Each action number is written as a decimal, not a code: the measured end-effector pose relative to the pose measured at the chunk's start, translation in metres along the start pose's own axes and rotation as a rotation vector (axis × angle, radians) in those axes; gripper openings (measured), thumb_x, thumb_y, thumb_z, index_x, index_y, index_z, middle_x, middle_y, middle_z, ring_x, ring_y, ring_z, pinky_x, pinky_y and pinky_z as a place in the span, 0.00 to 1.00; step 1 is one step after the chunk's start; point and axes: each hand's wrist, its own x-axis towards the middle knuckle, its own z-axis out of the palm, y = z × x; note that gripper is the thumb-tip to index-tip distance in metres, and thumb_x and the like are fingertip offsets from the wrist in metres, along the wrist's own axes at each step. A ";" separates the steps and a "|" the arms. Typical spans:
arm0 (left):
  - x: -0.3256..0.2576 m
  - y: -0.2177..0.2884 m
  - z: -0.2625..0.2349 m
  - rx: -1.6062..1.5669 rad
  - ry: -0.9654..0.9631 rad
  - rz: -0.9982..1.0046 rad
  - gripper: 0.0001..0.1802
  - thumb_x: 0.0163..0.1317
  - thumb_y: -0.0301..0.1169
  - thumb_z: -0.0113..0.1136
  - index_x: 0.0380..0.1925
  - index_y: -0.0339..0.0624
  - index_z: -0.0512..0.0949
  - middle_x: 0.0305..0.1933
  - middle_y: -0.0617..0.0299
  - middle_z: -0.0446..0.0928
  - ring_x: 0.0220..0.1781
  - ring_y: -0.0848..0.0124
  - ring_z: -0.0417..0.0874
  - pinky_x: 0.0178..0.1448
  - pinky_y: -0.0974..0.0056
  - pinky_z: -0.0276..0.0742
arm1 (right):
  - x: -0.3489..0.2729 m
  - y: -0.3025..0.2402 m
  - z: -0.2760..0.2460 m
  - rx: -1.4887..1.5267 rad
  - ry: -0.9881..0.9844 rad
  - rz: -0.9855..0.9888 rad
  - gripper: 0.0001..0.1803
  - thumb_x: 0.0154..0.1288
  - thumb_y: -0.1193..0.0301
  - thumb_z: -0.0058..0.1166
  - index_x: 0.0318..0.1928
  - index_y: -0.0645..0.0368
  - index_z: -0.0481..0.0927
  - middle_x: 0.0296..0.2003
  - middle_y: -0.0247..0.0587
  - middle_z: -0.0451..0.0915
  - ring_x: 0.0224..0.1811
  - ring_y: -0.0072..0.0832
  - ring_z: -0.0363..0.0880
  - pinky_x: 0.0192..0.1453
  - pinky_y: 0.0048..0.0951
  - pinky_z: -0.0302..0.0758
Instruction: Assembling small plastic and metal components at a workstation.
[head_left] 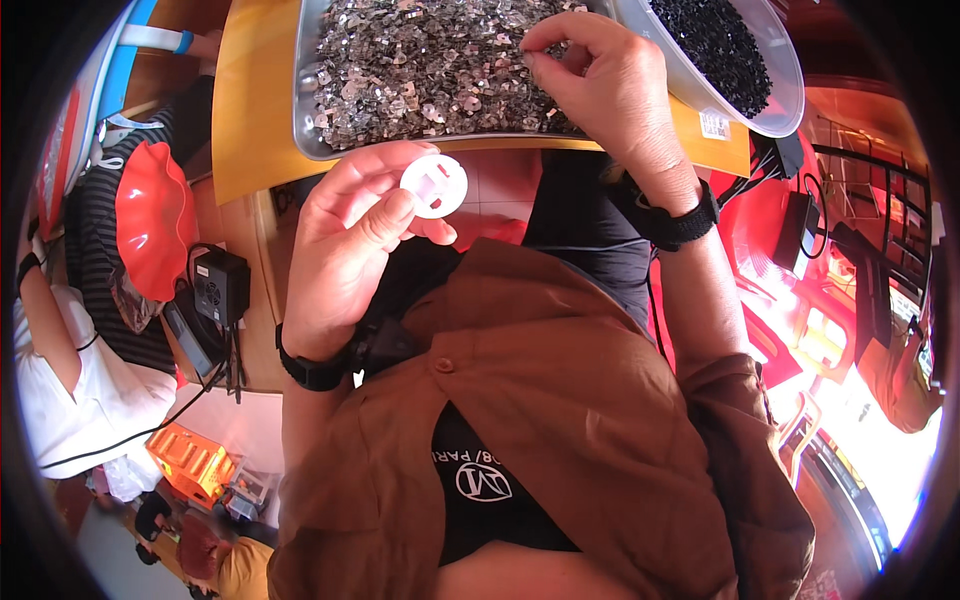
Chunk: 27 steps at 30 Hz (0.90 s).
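Observation:
Between the thumb and fingers of my left hand (345, 225) is a round white plastic disc (452, 190) with small slots cut in it. It is held up in front of the near edge of a clear plastic tray (304, 110). Many small, shiny metal pieces (420, 75) fill that tray. My right hand (615, 90) is over the tray's right side, thumb and forefinger drawn together in a pinch. Whether a metal piece sits between those fingertips is too small to tell.
A translucent bin (790, 75) of small black parts stands right of the tray. Both rest on a yellow-brown board (250, 110). At left are a red wavy-edged dish (155, 220), a black power adapter (220, 285) and another person's white sleeve (100, 370). An orange crate (190, 462) is lower left.

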 end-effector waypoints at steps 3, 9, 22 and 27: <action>0.000 0.001 0.003 0.104 0.008 0.056 0.15 0.62 0.27 0.57 0.48 0.34 0.74 0.44 0.55 0.77 0.42 0.68 0.79 0.41 0.65 0.79 | 0.001 -0.015 -0.008 0.038 -0.116 0.374 0.03 0.49 0.80 0.57 0.28 0.60 0.79 0.16 0.36 0.73 0.18 0.19 0.71 0.23 0.20 0.68; 0.006 0.000 0.007 0.159 -0.035 0.043 0.16 0.63 0.29 0.56 0.50 0.33 0.73 0.44 0.54 0.77 0.40 0.68 0.80 0.42 0.64 0.79 | -0.003 -0.012 -0.011 0.318 -0.111 0.533 0.02 0.50 0.79 0.60 0.26 0.62 0.80 0.17 0.34 0.73 0.17 0.18 0.70 0.21 0.17 0.66; 0.016 -0.002 0.007 0.018 0.007 -0.013 0.19 0.67 0.31 0.50 0.55 0.34 0.68 0.45 0.52 0.76 0.44 0.64 0.80 0.43 0.63 0.79 | -0.016 -0.025 -0.015 0.299 -0.171 0.385 0.06 0.55 0.73 0.59 0.34 0.59 0.82 0.23 0.31 0.80 0.25 0.15 0.75 0.29 0.19 0.72; 0.024 0.002 0.020 0.107 0.014 -0.015 0.18 0.64 0.27 0.52 0.54 0.35 0.67 0.45 0.54 0.76 0.47 0.66 0.79 0.46 0.62 0.79 | -0.027 -0.028 -0.007 0.549 -0.111 0.408 0.06 0.53 0.73 0.59 0.32 0.60 0.83 0.20 0.34 0.79 0.20 0.14 0.75 0.24 0.19 0.71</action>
